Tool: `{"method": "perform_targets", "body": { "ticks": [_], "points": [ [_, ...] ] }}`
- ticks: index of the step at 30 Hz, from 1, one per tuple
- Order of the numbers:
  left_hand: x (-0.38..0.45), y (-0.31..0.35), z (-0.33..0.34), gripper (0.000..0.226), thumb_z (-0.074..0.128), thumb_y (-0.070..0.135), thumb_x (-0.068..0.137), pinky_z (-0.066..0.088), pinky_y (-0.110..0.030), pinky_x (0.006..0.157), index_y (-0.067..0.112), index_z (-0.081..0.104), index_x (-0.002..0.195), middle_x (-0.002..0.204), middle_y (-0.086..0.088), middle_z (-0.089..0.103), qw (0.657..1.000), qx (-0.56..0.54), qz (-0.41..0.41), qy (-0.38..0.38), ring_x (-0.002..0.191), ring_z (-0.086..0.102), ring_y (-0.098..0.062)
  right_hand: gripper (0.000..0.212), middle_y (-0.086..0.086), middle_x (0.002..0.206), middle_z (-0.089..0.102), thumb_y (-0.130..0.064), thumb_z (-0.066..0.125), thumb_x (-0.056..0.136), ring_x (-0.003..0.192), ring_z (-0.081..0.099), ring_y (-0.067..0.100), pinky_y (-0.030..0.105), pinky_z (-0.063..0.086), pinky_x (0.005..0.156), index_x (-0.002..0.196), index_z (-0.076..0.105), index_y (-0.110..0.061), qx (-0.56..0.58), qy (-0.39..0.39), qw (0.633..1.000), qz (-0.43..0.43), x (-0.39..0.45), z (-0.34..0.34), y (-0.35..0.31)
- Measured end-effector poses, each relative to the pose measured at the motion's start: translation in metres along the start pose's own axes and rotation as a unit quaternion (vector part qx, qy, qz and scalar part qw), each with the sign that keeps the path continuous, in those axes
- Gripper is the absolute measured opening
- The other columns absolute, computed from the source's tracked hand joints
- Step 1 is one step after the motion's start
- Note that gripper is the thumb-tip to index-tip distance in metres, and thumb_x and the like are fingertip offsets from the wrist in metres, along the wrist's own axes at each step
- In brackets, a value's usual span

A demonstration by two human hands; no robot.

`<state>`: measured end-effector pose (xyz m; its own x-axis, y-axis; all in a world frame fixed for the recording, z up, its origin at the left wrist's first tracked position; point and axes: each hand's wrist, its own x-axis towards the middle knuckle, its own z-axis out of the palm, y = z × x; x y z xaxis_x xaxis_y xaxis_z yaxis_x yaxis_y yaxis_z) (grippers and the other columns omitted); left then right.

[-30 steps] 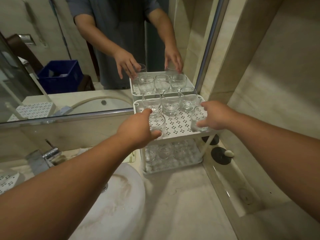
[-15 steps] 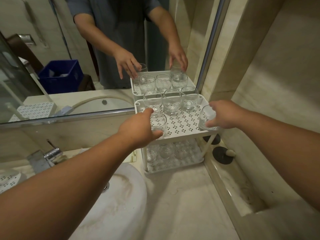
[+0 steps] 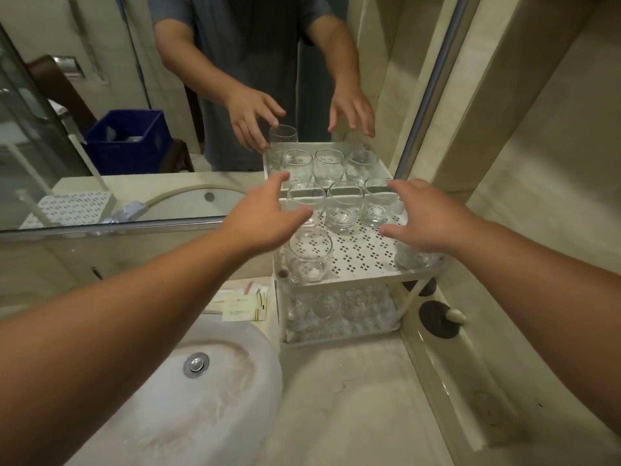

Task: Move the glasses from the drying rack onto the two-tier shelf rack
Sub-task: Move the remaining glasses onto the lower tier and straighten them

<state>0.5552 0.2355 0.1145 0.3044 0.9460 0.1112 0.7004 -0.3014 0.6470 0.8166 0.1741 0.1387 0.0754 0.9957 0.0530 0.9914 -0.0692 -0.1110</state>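
Both hands hover open over the shelf rack [image 3: 356, 250] at frame center, left hand [image 3: 265, 220] just above the near-left glass [image 3: 307, 258], right hand [image 3: 426, 220] above the near-right glass [image 3: 411, 258].

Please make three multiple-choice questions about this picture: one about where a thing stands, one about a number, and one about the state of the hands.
1. Where is the white two-tier shelf rack relative to the white ceramic washbasin?
A. to its right, against the mirror
B. to its left
C. inside it

2. How many clear drinking glasses stand in the back row of the top tier?
A. one
B. three
C. six

3. What are the hands doing?
A. both grip glasses
B. both are open above the top tier
C. one holds a cloth

Answers: 1 A, the rack stands right of the basin, reflected just behind. 2 B, three stand side by side. 3 B, the left hand and right hand spread their fingers, holding nothing.
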Motion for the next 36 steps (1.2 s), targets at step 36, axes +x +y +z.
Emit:
{"method": "perform_targets", "body": {
  "ticks": [36],
  "points": [
    [0.084, -0.022, 0.010, 0.086, 0.082, 0.047, 0.075, 0.046, -0.031, 0.091, 0.022, 0.044, 0.148, 0.143, -0.002, 0.057, 0.988, 0.142, 0.007, -0.057, 0.124, 0.057, -0.023, 0.088, 0.003, 0.153, 0.041, -0.032, 0.081, 0.079, 0.135, 0.044, 0.026, 0.035, 0.036, 0.105, 0.151, 0.031, -0.028, -0.005, -0.066, 0.996, -0.057, 0.097, 0.015, 0.006]
  ]
}}
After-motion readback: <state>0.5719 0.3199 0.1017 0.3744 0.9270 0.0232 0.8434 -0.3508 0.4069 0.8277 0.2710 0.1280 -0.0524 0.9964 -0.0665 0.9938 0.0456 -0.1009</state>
